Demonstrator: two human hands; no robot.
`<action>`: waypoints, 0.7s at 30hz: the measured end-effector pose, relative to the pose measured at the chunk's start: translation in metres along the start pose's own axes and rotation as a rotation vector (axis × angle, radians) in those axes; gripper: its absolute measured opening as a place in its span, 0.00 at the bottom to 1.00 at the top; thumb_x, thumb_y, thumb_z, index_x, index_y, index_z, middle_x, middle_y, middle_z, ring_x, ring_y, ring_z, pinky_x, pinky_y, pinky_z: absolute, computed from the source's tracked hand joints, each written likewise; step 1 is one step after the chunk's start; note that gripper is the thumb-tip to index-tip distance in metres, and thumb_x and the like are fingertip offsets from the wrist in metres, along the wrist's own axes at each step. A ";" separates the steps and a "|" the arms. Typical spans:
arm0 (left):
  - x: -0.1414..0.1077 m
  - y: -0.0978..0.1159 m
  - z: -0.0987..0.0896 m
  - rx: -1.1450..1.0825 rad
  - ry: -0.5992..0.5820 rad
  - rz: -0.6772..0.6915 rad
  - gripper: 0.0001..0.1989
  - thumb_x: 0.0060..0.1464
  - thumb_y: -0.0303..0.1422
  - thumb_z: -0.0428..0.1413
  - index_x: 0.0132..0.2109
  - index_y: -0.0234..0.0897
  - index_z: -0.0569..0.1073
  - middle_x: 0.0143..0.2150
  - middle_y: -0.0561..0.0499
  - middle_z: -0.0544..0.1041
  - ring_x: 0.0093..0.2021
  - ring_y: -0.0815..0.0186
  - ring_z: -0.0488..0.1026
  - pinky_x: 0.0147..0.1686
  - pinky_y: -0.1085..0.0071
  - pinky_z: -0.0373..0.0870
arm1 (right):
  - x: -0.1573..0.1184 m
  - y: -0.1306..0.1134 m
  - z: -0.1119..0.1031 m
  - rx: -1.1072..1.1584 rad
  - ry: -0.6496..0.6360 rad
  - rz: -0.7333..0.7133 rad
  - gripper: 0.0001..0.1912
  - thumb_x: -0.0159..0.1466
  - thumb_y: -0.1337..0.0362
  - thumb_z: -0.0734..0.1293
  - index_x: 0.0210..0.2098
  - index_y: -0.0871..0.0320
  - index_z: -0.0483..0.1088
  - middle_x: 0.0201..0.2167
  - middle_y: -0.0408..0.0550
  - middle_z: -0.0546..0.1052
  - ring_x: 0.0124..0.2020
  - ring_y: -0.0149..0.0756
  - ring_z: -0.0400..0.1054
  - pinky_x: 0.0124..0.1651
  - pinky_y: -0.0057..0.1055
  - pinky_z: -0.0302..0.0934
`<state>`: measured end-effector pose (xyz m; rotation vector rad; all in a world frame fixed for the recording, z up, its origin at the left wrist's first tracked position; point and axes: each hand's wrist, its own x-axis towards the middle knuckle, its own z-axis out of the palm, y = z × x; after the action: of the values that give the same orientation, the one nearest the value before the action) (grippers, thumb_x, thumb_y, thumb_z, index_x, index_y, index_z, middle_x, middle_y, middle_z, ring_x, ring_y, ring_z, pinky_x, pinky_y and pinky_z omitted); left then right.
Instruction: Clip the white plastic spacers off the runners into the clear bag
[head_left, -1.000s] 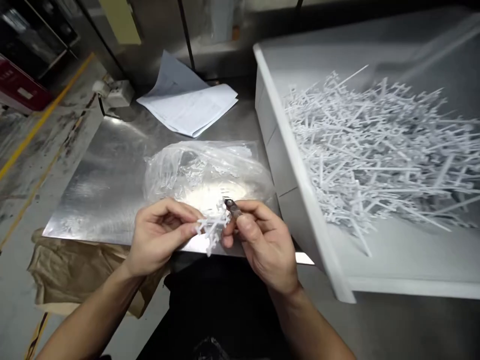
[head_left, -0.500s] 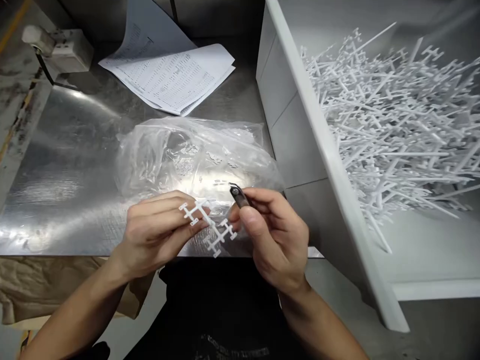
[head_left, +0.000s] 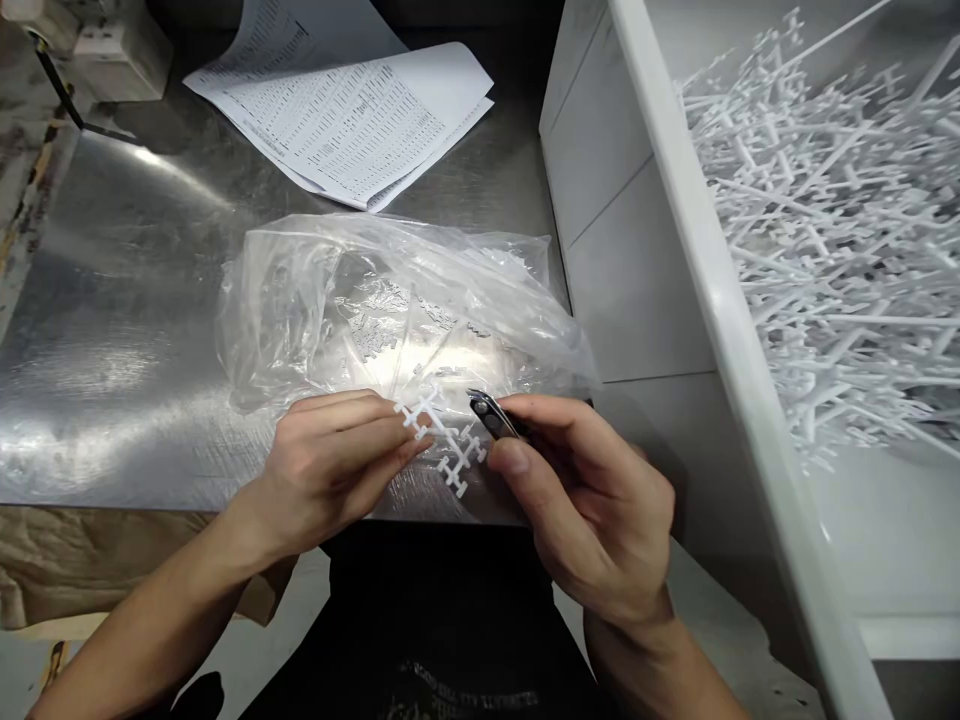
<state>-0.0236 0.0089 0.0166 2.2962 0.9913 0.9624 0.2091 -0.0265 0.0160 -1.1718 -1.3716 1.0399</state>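
Note:
My left hand (head_left: 330,460) pinches a small white plastic sprue (head_left: 451,440), a branching runner with little H-shaped ends, between thumb and fingers. The sprue slants down to the right, over the table's front edge. In my right hand (head_left: 592,490) is a dark metal nail clipper (head_left: 491,414), its jaws pointing up and left. The clipper's tip is close to the sprue, with a small gap between them. My palm and fingers hide the clipper's rear end. Behind both hands lies a clear plastic bag (head_left: 292,300) with many small pale pieces (head_left: 375,335) on it.
To the right, a white bin (head_left: 720,290) holds a heap of white sprues (head_left: 840,230); its tall wall rises beside my right hand. Folded printed papers (head_left: 360,130) lie at the back of the metal table (head_left: 135,330). A white box (head_left: 124,55) stands at the back left.
The view has shifted, so the bin sits further right. My right hand with the clipper has moved right and slightly down; my left hand with the sprue has shifted slightly right.

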 end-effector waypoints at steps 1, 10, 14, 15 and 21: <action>0.001 0.000 0.000 0.023 -0.001 0.015 0.08 0.73 0.24 0.62 0.41 0.39 0.78 0.27 0.56 0.75 0.25 0.69 0.72 0.25 0.68 0.70 | 0.002 -0.001 -0.002 -0.010 -0.012 -0.014 0.10 0.76 0.66 0.75 0.55 0.49 0.81 0.29 0.38 0.78 0.24 0.30 0.70 0.28 0.28 0.68; 0.001 -0.004 0.001 0.087 -0.021 0.123 0.04 0.72 0.25 0.63 0.46 0.37 0.79 0.36 0.51 0.86 0.32 0.68 0.81 0.32 0.70 0.80 | 0.013 0.007 -0.004 -0.035 -0.114 0.010 0.04 0.76 0.65 0.75 0.50 0.53 0.81 0.24 0.38 0.78 0.21 0.31 0.70 0.22 0.27 0.65; 0.001 -0.007 0.002 0.083 -0.009 0.164 0.05 0.70 0.24 0.66 0.49 0.35 0.79 0.38 0.50 0.86 0.33 0.68 0.82 0.33 0.70 0.80 | 0.011 0.008 -0.004 -0.035 -0.114 0.011 0.04 0.76 0.63 0.75 0.51 0.52 0.81 0.27 0.39 0.81 0.24 0.32 0.74 0.23 0.28 0.65; 0.001 -0.007 0.002 0.084 -0.004 0.170 0.05 0.70 0.24 0.66 0.49 0.35 0.79 0.38 0.50 0.86 0.34 0.68 0.82 0.34 0.71 0.80 | 0.011 0.007 -0.004 -0.033 -0.116 0.011 0.04 0.77 0.63 0.75 0.51 0.52 0.81 0.27 0.40 0.81 0.25 0.33 0.75 0.23 0.28 0.65; 0.001 -0.008 0.001 0.107 -0.001 0.174 0.05 0.70 0.24 0.65 0.48 0.38 0.79 0.38 0.52 0.86 0.33 0.67 0.83 0.33 0.71 0.81 | 0.010 0.007 -0.004 -0.045 -0.109 0.017 0.04 0.77 0.64 0.74 0.51 0.52 0.81 0.27 0.40 0.81 0.23 0.31 0.71 0.24 0.29 0.66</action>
<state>-0.0258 0.0145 0.0113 2.5058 0.8730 0.9979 0.2139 -0.0151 0.0118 -1.1758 -1.4789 1.1034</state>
